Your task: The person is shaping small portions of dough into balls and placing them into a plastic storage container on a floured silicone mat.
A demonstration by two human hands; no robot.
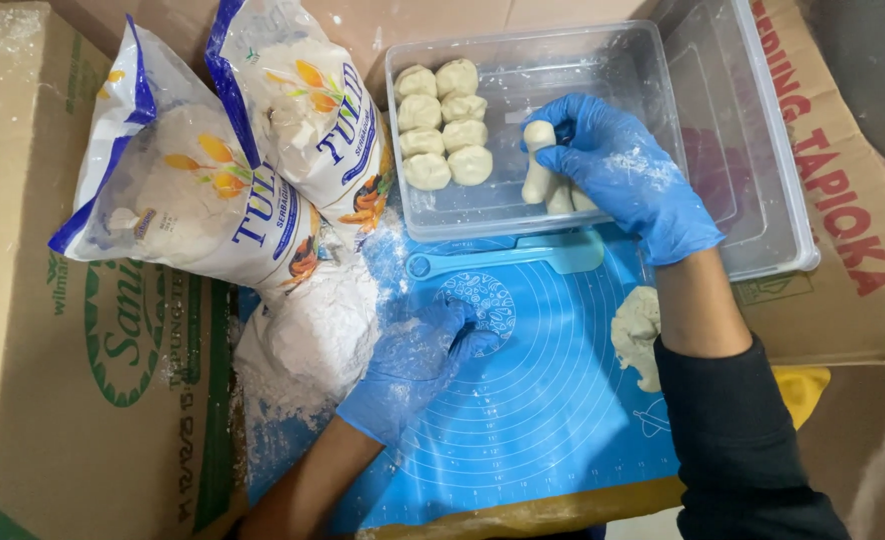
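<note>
Currently the dough log sits in the clear tub, right of the eight dough balls. Right hand curls around it in a narrow hold. Long axis runs near-to-far, upper end pointing far, roughly upright. Risk, as I judge it: soft dough could sag or stick to the glove, and setting it too close could fuse it with neighbouring pieces. Left hand lies loosely curled, holding nothing, on the blue mat beside the flour pile.

Our right hand covers most of the dough pieces it holds; our arm hides part of the dough lump, and the lid runs off the top edge.
</note>
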